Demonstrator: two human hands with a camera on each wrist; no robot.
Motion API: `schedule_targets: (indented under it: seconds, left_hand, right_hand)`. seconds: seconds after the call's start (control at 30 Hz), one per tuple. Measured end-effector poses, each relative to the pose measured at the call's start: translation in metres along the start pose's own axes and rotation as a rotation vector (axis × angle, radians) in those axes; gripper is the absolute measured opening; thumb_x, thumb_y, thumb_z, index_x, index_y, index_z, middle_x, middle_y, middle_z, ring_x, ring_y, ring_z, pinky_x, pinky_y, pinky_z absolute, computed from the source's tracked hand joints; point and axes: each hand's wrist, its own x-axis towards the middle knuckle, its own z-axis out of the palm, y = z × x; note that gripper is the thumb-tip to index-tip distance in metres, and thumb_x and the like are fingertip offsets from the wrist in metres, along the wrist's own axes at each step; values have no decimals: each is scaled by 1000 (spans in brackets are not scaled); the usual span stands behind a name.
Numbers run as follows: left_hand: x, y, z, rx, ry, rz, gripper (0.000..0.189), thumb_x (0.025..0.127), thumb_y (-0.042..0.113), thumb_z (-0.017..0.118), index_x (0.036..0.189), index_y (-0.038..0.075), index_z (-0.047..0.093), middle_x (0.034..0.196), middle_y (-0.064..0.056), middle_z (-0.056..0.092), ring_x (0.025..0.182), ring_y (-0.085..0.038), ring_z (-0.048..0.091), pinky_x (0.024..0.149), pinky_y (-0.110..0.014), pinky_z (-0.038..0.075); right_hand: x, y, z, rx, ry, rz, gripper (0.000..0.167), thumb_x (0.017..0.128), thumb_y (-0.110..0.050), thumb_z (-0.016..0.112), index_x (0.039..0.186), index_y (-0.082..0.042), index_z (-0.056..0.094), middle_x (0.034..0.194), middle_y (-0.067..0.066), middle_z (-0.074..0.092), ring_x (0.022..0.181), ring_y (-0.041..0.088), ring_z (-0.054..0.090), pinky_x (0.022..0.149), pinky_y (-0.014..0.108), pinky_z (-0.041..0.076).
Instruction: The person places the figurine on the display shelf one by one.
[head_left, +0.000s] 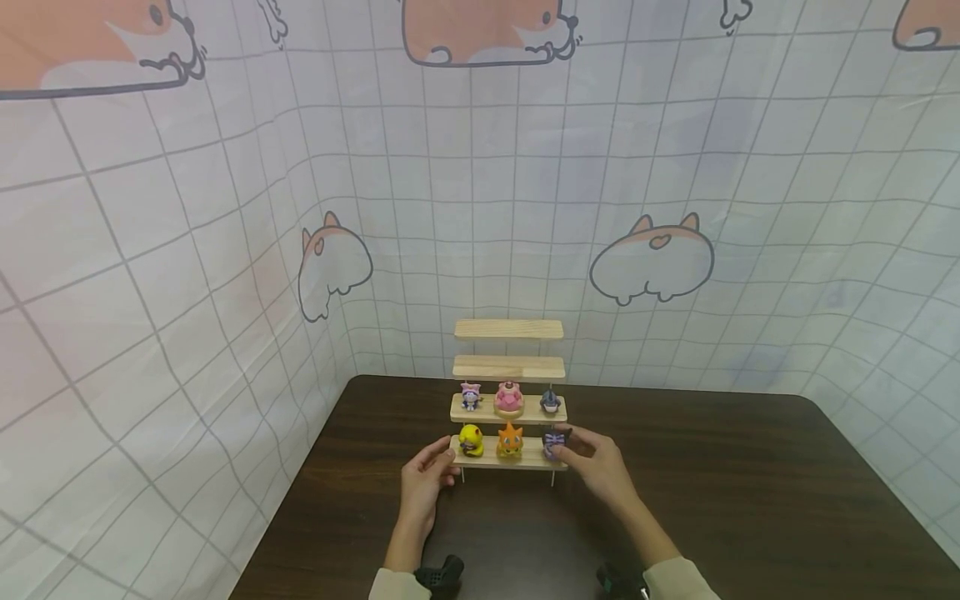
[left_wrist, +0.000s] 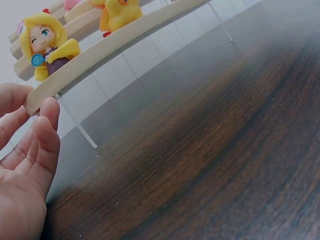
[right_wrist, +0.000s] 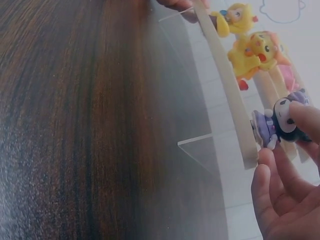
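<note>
A tiered wooden display stand [head_left: 490,451] on clear legs holds several small figurines. My left hand [head_left: 424,482] grips the left end of its lowest board [left_wrist: 75,70], thumb and fingers around the edge. Just above, a yellow-haired figurine [left_wrist: 46,37] stands on that board. At the board's right end, my right hand [head_left: 602,472] pinches a purple-and-black figurine [right_wrist: 285,120], the thumb on its head. Its base is at the board; whether it touches the wood I cannot tell. Between them sits an orange-and-yellow figurine [head_left: 510,442].
On the second board stand a purple-and-pink figurine [head_left: 470,397], a pink one [head_left: 508,400] and a grey-blue one [head_left: 551,402]. Two bare boards [head_left: 508,329] rise behind. The dark wooden table [head_left: 712,467] meets a gridded cloth backdrop [head_left: 510,183] at the back.
</note>
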Motion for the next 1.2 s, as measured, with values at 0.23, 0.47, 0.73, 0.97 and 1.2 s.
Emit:
schedule_targets:
  seconds: [0.23,0.47,0.73,0.97,1.2]
  left_hand:
    - [-2,2,0,7,-10,14,41,99,17,68,137,2,63,93,4,74,73,-10,68,62,-22,55]
    - [-1,1,0,9,-14,14,41,100,17,68,138,1,62,95,3,74,74,-10,68,62,-22,55]
    - [-1,0,4,-3,-3,12,40,98,17,70,135,3,65,97,2,75,74,-10,68,62,-21,55]
    - [1,-2,3,-11,-10,26,39,97,17,71,133,0,66,93,1,75,73,-10,69,61,-21,54]
    - [0,-1,-2,-8,24,0,37,99,19,68,130,-1,67,93,0,73,75,-11,69,62,-22,55]
  right_hand:
    - [1,2,0,-4,-3,-16,38,89,-25,81,125,-15,74,124,16,73,113,32,71,90,43,59]
    - [1,3,1,0,3,-17,37,89,-25,81,125,-15,74,123,16,73,114,33,71,92,46,59]
    - [0,4,-1,-30,10,-18,41,89,-27,81,127,-17,72,118,13,75,107,26,71,88,36,57]
    - [-5,12,-8,-45,26,2,44,89,-21,81,130,-11,68,108,8,75,96,17,67,81,26,53]
    - [-23,25,-30,-42,-61,54,37,94,-25,75,127,-8,69,117,9,74,101,16,69,81,23,55]
